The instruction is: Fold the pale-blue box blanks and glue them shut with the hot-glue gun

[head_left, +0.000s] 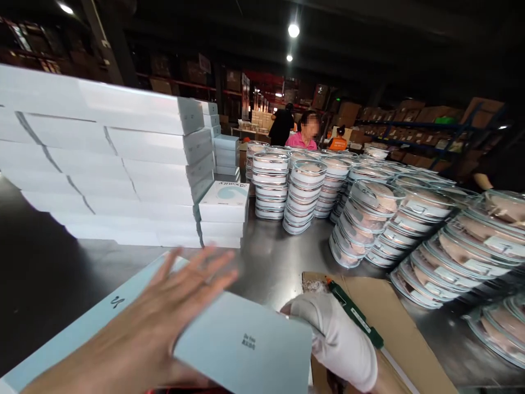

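Note:
My left hand [186, 303] is bare, its fingers spread and slightly blurred, at the left edge of a light blue box [254, 342] with small dark print. Its thumb is hidden. A white glove covers my right hand [328, 328], which is closed around the right edge of that box. Under my left forearm lies a long light blue panel [106, 306] with a dark curly mark. Just right of the glove, a green glue gun [355, 314] with an orange tip rests on a cardboard sheet [404, 345].
White boxes [151, 158] form a wall at the left, beside a lower stack [223, 210]. Tall stacks of round, clear-rimmed containers [305, 189] fill the right of the metal table [266, 260]. Beyond them are a person in pink [301, 142], other people and loaded shelves.

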Action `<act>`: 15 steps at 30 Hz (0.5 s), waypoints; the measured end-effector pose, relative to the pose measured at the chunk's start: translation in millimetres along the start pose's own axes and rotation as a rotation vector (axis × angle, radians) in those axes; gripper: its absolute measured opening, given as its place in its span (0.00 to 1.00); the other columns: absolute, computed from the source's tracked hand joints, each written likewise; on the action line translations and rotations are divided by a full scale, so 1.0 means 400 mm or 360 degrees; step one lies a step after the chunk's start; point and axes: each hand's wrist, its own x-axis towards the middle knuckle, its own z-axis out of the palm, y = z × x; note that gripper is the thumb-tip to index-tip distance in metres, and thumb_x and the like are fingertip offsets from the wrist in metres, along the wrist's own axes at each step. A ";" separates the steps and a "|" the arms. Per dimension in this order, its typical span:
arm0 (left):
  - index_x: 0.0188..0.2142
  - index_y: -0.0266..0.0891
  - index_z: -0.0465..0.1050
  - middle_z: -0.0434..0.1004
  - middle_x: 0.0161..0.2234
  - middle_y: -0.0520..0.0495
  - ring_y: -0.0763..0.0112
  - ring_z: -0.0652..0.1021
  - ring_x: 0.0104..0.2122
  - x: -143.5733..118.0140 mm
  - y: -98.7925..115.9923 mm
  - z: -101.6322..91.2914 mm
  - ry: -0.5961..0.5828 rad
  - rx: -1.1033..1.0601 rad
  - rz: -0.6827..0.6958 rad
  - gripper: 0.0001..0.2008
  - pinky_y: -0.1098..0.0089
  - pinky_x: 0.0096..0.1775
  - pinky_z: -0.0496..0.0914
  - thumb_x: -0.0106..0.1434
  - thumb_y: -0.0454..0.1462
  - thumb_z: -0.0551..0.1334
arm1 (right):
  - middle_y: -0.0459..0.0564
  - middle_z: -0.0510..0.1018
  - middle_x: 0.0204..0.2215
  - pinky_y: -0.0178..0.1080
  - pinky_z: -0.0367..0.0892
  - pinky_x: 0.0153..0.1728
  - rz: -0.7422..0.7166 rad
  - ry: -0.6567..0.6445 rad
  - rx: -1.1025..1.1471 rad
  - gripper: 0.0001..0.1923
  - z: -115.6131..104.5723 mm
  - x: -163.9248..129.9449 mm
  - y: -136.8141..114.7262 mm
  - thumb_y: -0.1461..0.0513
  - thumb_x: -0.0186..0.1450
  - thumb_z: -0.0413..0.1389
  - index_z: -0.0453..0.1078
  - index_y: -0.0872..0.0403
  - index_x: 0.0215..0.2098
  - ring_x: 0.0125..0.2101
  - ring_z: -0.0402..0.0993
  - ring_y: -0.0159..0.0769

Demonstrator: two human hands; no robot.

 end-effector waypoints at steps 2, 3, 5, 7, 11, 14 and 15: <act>0.65 0.57 0.67 0.75 0.62 0.46 0.43 0.74 0.62 -0.008 0.007 -0.025 -0.0471 -0.0144 0.0068 0.45 0.53 0.65 0.64 0.47 0.47 0.78 | 0.49 0.79 0.26 0.35 0.71 0.31 -0.0114 -0.0240 -0.0024 0.35 -0.059 0.031 -0.009 0.40 0.74 0.36 0.76 0.53 0.35 0.27 0.76 0.34; 0.65 0.58 0.67 0.77 0.61 0.48 0.47 0.78 0.58 -0.015 0.010 -0.028 -0.0503 -0.0237 -0.0023 0.45 0.60 0.59 0.71 0.47 0.46 0.77 | 0.50 0.80 0.29 0.35 0.72 0.34 -0.0116 -0.0274 -0.0110 0.38 -0.095 0.049 -0.003 0.37 0.72 0.36 0.76 0.52 0.39 0.30 0.78 0.36; 0.61 0.59 0.72 0.80 0.58 0.51 0.50 0.82 0.52 -0.027 0.017 -0.019 -0.0237 -0.0449 -0.0366 0.38 0.65 0.51 0.77 0.50 0.48 0.75 | 0.53 0.82 0.43 0.38 0.74 0.46 0.0071 -0.0025 -0.0461 0.43 -0.181 0.094 0.035 0.32 0.67 0.34 0.72 0.52 0.53 0.45 0.80 0.40; 0.53 0.56 0.78 0.86 0.48 0.54 0.51 0.84 0.45 -0.028 0.031 0.000 0.0109 -0.0708 -0.0733 0.29 0.62 0.48 0.78 0.51 0.53 0.71 | 0.59 0.75 0.59 0.45 0.66 0.59 0.0460 0.0558 -0.0984 0.43 -0.276 0.153 0.104 0.36 0.70 0.33 0.61 0.56 0.65 0.60 0.71 0.46; 0.41 0.53 0.81 0.86 0.34 0.57 0.55 0.83 0.37 0.004 0.066 0.030 0.0374 -0.1028 -0.1041 0.21 0.62 0.46 0.79 0.49 0.55 0.72 | 0.77 0.67 0.62 0.65 0.55 0.62 0.0983 0.0893 -0.1439 0.32 -0.427 0.275 0.255 0.53 0.72 0.52 0.58 0.68 0.66 0.64 0.60 0.67; 0.41 0.54 0.79 0.86 0.37 0.56 0.51 0.83 0.41 0.019 0.062 0.033 0.0412 -0.1079 -0.1096 0.24 0.61 0.44 0.80 0.48 0.58 0.71 | 0.65 0.75 0.56 0.67 0.56 0.61 0.1182 0.0780 -0.1598 0.22 -0.477 0.316 0.323 0.57 0.68 0.61 0.70 0.62 0.56 0.61 0.66 0.60; 0.40 0.54 0.79 0.85 0.36 0.56 0.48 0.83 0.42 0.018 0.054 0.031 0.0416 -0.1073 -0.1115 0.24 0.58 0.45 0.80 0.47 0.59 0.71 | 0.60 0.77 0.54 0.65 0.59 0.61 0.1187 0.0715 -0.1613 0.18 -0.488 0.314 0.335 0.58 0.68 0.61 0.73 0.59 0.52 0.59 0.69 0.55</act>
